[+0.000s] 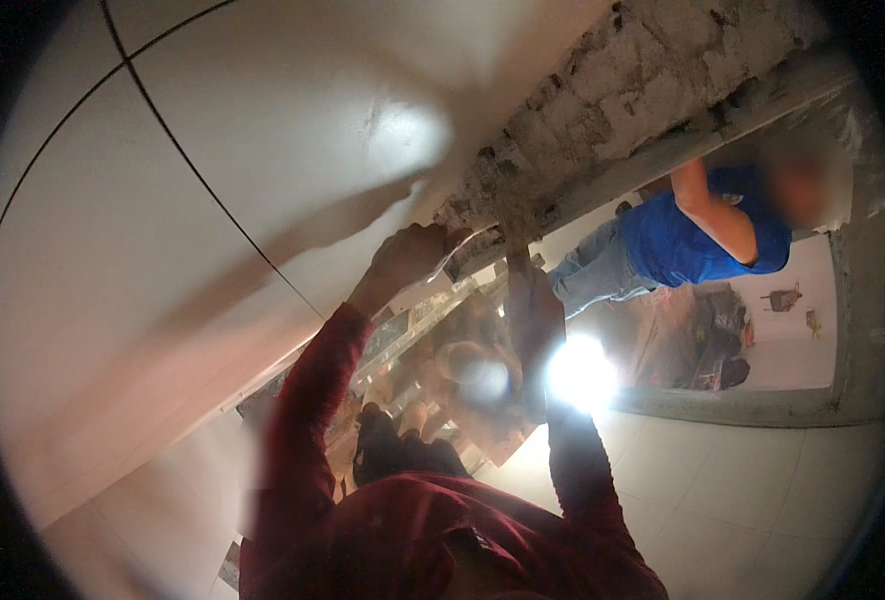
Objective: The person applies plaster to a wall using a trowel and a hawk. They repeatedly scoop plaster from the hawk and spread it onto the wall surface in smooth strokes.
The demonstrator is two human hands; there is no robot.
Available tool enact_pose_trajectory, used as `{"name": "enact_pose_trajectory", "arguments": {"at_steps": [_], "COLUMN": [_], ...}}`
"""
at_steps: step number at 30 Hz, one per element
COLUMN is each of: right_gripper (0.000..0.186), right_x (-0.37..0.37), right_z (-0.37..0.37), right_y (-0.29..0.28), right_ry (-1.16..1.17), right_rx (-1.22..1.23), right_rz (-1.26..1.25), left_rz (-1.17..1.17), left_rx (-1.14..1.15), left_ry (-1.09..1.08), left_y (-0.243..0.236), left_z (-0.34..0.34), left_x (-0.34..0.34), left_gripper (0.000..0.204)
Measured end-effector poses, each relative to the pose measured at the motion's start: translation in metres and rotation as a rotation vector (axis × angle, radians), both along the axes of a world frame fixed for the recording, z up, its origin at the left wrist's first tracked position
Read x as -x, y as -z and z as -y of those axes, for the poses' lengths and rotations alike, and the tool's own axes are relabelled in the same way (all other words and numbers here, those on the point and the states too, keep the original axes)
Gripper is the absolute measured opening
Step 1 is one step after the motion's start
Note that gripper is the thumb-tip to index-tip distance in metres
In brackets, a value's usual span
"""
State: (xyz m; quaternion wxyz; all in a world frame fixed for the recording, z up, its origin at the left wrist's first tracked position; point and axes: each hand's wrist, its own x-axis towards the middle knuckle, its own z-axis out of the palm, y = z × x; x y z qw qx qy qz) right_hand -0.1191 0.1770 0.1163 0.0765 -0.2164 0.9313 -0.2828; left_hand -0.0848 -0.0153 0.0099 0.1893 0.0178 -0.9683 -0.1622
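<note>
My left hand (pixel 408 262) is closed at the edge of the large white tiled surface (pixel 293 170), by a thin pale curved edge, and what its fingers hold is too unclear to name. Just right of it, my right hand (pixel 536 305) is wrapped round a narrow brownish tool (pixel 516 228), smeared with what looks like mortar. The tool's upper end reaches the rough grey mortar strip (pixel 603 110) along the tiles. Its exact kind is hard to make out. Both my arms are raised in dark red sleeves.
A glaring lamp (pixel 583 375) shines beside my right wrist. To the right, a person in a blue shirt (pixel 708 230) stands near a framed opening (pixel 783 340) with dark items heaped inside. Below my hands are blurred boards and clutter (pixel 473 375). Pale floor tiles (pixel 713 490) lie lower right.
</note>
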Motion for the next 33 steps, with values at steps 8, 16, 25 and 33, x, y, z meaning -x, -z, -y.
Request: {"name": "enact_pose_trajectory", "arguments": {"at_steps": [8,16,25,33], "right_gripper": [0.039,0.036,0.044,0.040], "right_x": [0.014,0.023,0.014,-0.016], "right_z": [-0.015,-0.021,-0.013,-0.031], "right_y": [0.010,0.039,0.027,0.005], "right_ry": [-0.067,-0.171,0.021,0.053], "right_rx": [0.127,0.125,0.105,0.159], "right_rz": [0.084,-0.234,-0.098,0.157], "left_rz": [0.291,0.352,0.197,-0.267], "left_rx": [-0.381,-0.486,-0.195,-0.284], "left_ry": [-0.099,-0.099,-0.041,0.033], "left_y": [0.004,-0.024,0.022,0.090], "left_z": [-0.005,-0.004,-0.008,-0.013], "left_x": [0.011,0.002,0.018,0.034], "left_gripper": [0.038,0.066,0.035,0.056]}}
